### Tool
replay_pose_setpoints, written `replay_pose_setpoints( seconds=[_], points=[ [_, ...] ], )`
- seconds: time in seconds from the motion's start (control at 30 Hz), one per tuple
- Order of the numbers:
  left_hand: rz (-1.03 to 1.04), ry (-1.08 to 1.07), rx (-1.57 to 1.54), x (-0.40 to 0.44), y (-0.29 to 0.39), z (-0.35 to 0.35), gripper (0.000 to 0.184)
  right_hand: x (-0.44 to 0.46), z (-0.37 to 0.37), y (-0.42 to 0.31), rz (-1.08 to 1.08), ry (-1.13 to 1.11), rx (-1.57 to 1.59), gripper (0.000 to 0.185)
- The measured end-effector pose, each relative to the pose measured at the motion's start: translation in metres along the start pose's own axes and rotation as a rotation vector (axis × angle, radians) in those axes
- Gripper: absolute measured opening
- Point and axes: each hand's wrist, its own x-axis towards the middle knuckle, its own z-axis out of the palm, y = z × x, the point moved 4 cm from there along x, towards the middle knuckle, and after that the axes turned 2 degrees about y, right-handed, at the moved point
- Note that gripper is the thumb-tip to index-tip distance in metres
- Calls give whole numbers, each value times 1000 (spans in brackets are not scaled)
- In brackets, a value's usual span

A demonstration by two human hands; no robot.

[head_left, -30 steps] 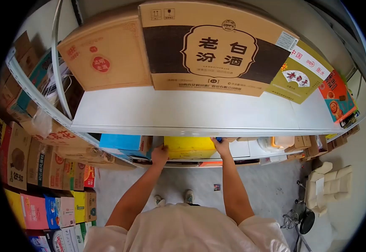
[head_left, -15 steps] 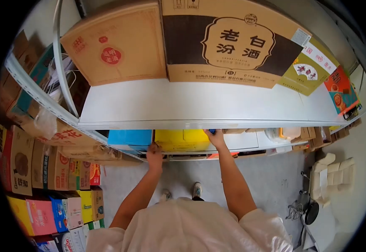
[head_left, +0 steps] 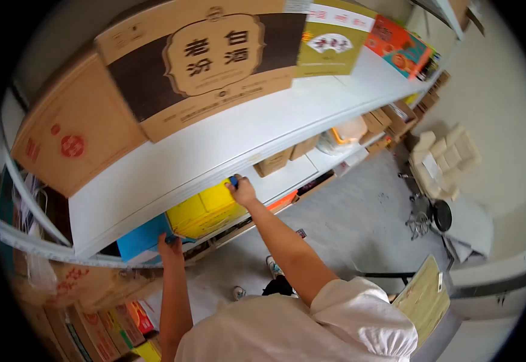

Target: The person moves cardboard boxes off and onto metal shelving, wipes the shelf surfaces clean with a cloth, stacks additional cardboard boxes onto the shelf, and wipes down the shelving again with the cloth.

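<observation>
On the lower shelf level, a yellow box (head_left: 205,210) sits right beside a bright blue box (head_left: 145,238), both partly under the upper shelf. My left hand (head_left: 171,248) is at the blue box's front corner, close to the yellow box, fingers curled; what they grip is hidden. My right hand (head_left: 243,192) rests against the right end of the yellow box, its fingers closed round a small dark blue object (head_left: 234,180) whose kind I cannot make out.
Large liquor cartons (head_left: 215,60) stand on the white upper shelf (head_left: 215,154). Further right on the lower level are brown boxes (head_left: 275,161) and a clear tub (head_left: 338,139). A cream chair (head_left: 444,160) and a black-seated stool (head_left: 442,215) stand on the floor. Cartons (head_left: 103,329) line the left.
The view has turned right and tilted, so the shelf slants. My left hand has shifted from the seam between the boxes onto the blue box's corner; my right hand stays at the yellow box.
</observation>
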Motion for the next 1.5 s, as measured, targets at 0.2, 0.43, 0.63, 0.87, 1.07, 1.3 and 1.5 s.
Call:
replay_pose_setpoints(
  seconds=[0.2, 0.43, 0.63, 0.87, 1.07, 1.3, 1.5],
  points=[
    [10, 69, 163, -4, -23, -4, 57, -19, -32, 4, 60, 84, 38, 48],
    [-198, -62, 312, -70, -82, 13, 57, -100, -78, 104, 393, 354, 408, 60],
    [-330, -332, 447, -138, -162, 83, 51, -174, -158, 240, 811, 428, 603, 58],
    [-438, -683, 683, -239, -283, 188, 45, -236, -336, 326, 824, 513, 1138, 41],
    [-601, -816, 845, -309, -370, 231, 38, -262, -411, 356, 836, 528, 1198, 50],
    [-565, -831, 894, -344, -404, 266, 30, -278, -457, 367, 814, 793, 1275, 28],
    [-555, -853, 981, -347, -408, 279, 28, -278, -460, 366, 854, 798, 1196, 24]
  ],
)
